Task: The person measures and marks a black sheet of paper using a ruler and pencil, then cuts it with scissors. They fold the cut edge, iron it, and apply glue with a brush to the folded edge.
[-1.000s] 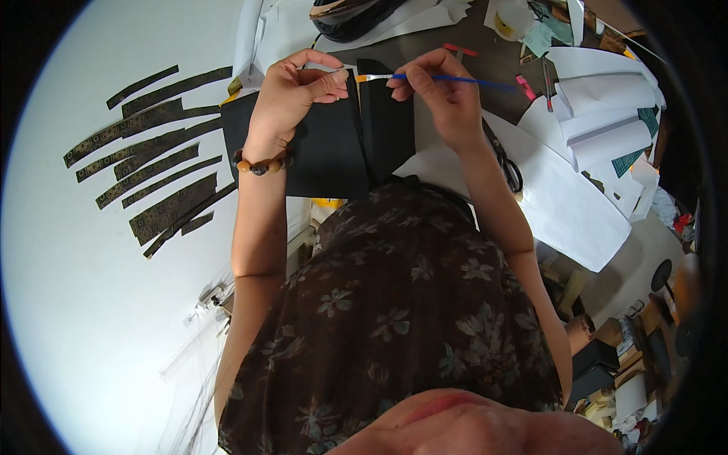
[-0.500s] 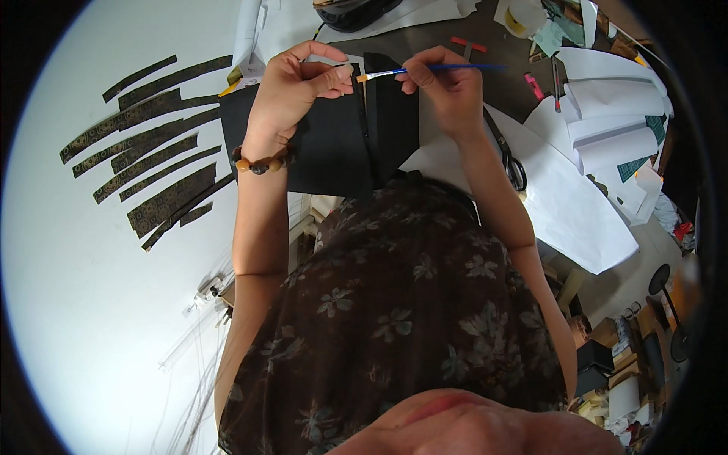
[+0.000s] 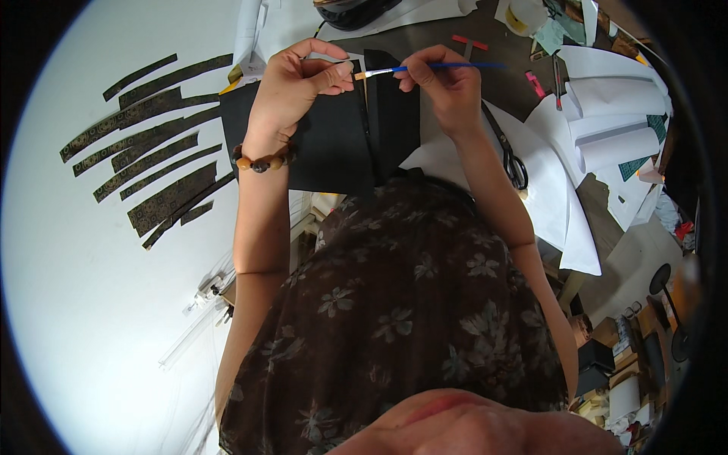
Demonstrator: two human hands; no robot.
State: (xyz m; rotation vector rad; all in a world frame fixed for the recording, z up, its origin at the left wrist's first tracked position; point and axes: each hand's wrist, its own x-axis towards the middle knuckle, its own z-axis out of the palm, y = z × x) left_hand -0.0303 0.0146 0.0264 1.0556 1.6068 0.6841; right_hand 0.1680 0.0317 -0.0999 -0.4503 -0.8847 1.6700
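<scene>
My right hand pinches the blue brush; left hand pins black card. I'd use light strokes just beyond that pinch.

Both hands sit over the sheet of card on the bench, the left hand pressing its far edge and the right hand just beside it, holding a brush whose tip points toward the left hand. A row of cut strips lies well to the left of the left hand. Scissors lie right of the right hand on paper sheets, with paper rolls farther right.
</scene>
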